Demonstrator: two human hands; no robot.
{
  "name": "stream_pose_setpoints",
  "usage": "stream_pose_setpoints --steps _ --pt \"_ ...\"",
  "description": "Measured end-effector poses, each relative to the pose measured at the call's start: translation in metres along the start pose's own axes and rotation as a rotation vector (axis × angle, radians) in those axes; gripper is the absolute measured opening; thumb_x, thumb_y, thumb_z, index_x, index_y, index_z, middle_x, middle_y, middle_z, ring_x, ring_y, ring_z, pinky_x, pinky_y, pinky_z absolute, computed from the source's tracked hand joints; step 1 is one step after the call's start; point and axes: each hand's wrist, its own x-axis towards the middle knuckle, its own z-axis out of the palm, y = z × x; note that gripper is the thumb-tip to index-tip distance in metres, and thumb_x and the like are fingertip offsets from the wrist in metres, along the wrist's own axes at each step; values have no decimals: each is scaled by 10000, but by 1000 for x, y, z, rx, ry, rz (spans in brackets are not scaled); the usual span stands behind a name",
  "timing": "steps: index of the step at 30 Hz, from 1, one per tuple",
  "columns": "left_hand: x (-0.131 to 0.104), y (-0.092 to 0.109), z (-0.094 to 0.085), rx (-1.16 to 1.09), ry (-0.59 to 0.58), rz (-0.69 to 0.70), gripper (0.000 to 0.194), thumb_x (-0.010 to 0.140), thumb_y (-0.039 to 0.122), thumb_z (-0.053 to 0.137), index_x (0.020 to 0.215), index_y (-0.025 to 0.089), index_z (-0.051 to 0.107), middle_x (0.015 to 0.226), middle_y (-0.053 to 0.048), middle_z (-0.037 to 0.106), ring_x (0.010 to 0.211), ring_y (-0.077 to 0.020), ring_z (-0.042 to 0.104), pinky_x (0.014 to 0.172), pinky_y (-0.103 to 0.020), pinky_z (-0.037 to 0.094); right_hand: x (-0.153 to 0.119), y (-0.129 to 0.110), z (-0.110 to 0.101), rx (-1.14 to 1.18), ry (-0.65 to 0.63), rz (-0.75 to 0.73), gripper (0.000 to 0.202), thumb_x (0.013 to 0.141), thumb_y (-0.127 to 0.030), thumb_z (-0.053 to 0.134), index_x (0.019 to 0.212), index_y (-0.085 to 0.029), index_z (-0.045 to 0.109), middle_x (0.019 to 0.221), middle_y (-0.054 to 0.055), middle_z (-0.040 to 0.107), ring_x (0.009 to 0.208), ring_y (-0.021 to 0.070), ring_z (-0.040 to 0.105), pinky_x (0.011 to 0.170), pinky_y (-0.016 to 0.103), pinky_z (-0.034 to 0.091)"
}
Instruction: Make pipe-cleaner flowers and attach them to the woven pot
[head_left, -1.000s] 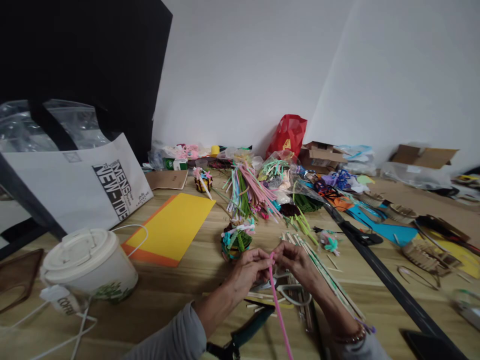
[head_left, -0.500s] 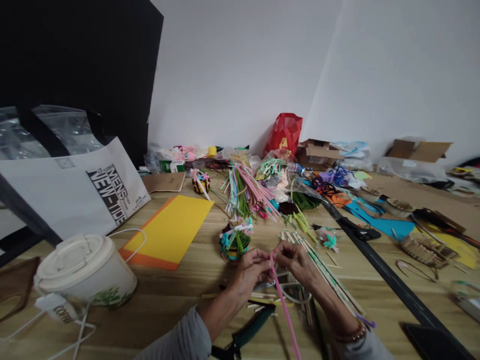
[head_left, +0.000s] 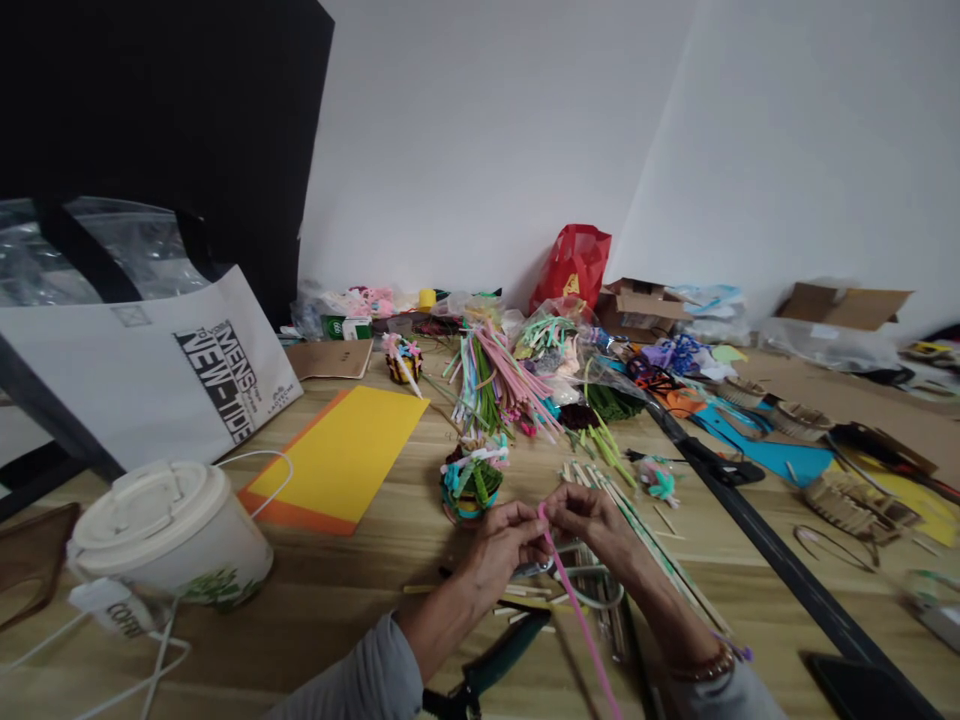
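Observation:
A long pink pipe cleaner (head_left: pixel 579 612) runs from my fingertips down toward the bottom edge of the view. Its upper end is bent into a small loop, pinched between my left hand (head_left: pixel 501 545) and my right hand (head_left: pixel 592 520). Both hands are closed on it, fingertips nearly touching. Under them lie scissors (head_left: pixel 600 588) with pale handles, partly hidden by my hands, and dark green-handled pliers (head_left: pixel 506 655). Just beyond my left hand stands a small round basket (head_left: pixel 471 482) wrapped in coloured pipe cleaners. Thin sticks (head_left: pixel 652 545) lie beside my right forearm.
Bundled pipe cleaners (head_left: pixel 499 380) lie farther back, near a red bag (head_left: pixel 571 268). To the left are yellow paper (head_left: pixel 352 440), a lidded white tub (head_left: pixel 172 530) with cords and a white bag (head_left: pixel 150 370). A black strap (head_left: pixel 780 540) crosses the right side.
The upper end of the pink pipe cleaner is now bent over into a more visible loop, and its lower end has swung slightly right. My hands have barely moved.

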Motion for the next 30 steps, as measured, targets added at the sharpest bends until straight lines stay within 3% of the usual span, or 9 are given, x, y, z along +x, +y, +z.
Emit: stream_pose_setpoints --steps 4,14,30 --pt "-2 2 3 -39 -23 -12 341 545 340 853 680 117 632 610 -13 614 539 -93 548 567 -222 433 0 2 -3 100 -64 63 348 708 -498 743 758 -162 667 619 8 644 558 150 587 544 275 458" --pt "-3 -1 2 -90 2 28 359 531 332 865 652 133 593 603 -1 612 537 -94 554 579 -226 447 1 4 -3 171 -60 133 397 603 -507 812 738 -163 667 601 -2 654 547 130 591 540 250 463" --pt "0 -4 -5 -85 -1 -10 294 529 262 851 669 136 625 618 -5 617 553 -107 566 580 -231 448 0 6 0 161 -73 165 325 657 -463 796 729 -171 674 595 1 665 536 123 595 527 237 456"
